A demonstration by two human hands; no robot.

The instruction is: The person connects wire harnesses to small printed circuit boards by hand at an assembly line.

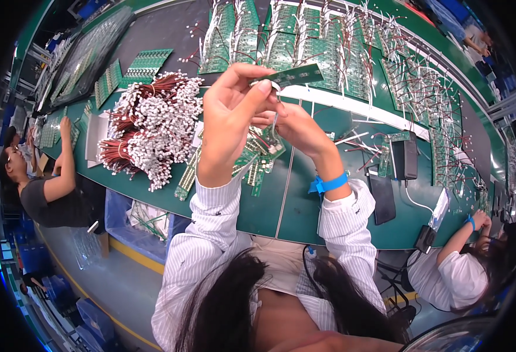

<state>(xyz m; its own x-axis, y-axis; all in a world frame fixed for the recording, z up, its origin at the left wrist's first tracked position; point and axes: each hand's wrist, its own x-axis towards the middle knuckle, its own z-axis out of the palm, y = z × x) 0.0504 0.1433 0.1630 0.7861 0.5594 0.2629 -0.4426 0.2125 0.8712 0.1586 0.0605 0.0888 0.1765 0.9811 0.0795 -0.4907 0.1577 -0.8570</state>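
Above the bench my left hand [229,105] is closed on one end of a narrow green circuit board [298,75], its thumb and fingers pinching it. The board's other end sticks out to the right, tilted upward. Just below it, my right hand [299,128] has its fingers curled in close to the left fingertips. A thin white lead shows between the hands, but what the right fingers grip is mostly hidden. Under my hands lie several more small green boards [256,176] with wires. A blue strap [328,184] circles my right wrist.
Bundles of red-brown wires with white connectors [152,126] are heaped left. Rows of wired green boards [322,53] line the back. A black power adapter [409,155] and a dark phone-like slab [381,199] lie right. A blue bin [117,217] stands below; co-workers sit both sides.
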